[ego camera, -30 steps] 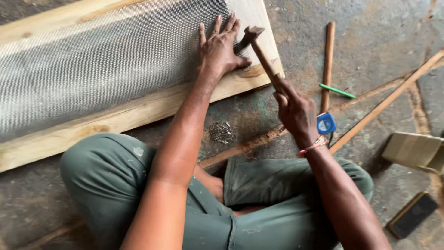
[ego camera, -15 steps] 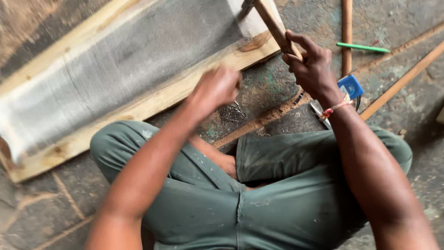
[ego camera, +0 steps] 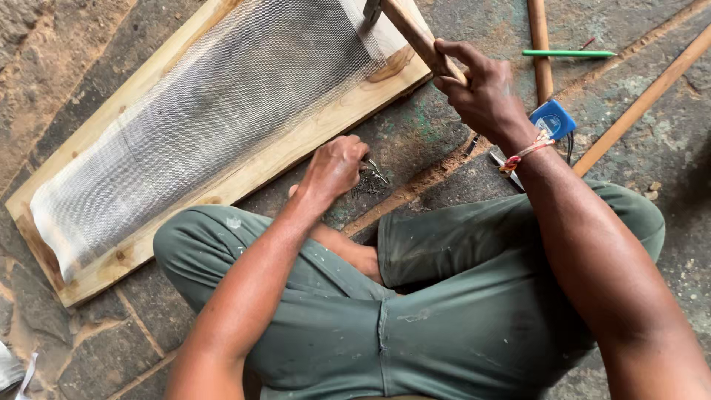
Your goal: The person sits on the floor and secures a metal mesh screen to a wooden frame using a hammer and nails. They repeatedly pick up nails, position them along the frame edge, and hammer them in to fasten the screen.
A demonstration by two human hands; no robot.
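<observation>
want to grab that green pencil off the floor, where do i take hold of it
Pinch the green pencil at mid-shaft, from above. It lies flat and level on the stone floor, clear on both long sides. The wooden stick sits just past its left end.

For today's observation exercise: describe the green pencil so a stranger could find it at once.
Start at the long wooden frame covered in wire mesh, then go right past the right hand gripping the hammer handle. The green pencil lies on the stone floor, crossing a brown stick; it alone is thin and bright green.
</observation>
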